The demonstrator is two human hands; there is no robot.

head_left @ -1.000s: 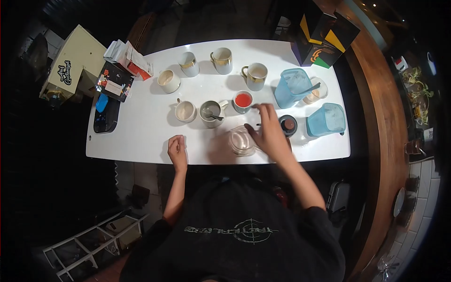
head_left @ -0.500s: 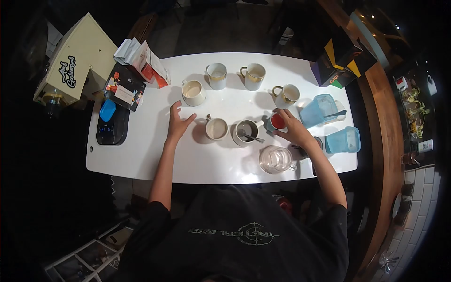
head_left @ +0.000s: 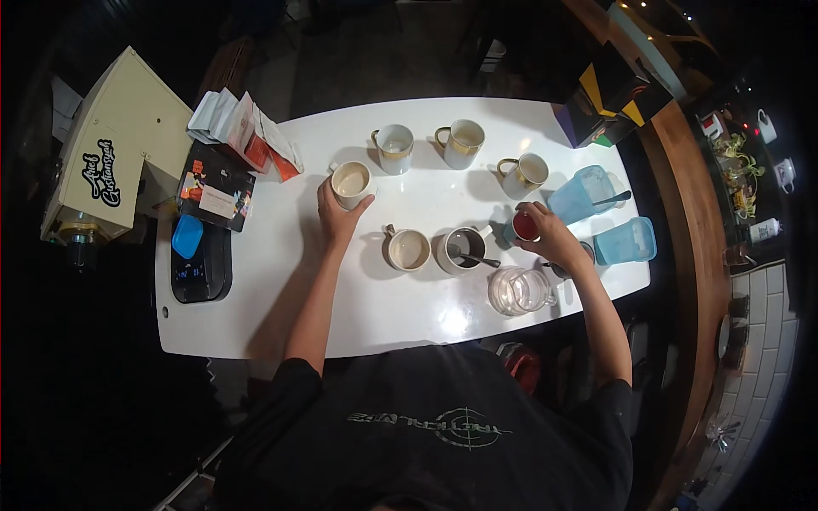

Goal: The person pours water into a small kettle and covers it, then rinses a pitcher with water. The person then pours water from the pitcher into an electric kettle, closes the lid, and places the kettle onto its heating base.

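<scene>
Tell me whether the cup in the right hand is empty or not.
Not empty: red contents show inside the cup in the right hand. How full, I cannot tell.

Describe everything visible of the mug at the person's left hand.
The mug is off-white and looks ceramic, with a round open mouth and a small handle toward its far left. It seems upright over the white table; whether it is lifted is unclear, as are any contents. The left hand cups its near side, thumb on the right.
</scene>
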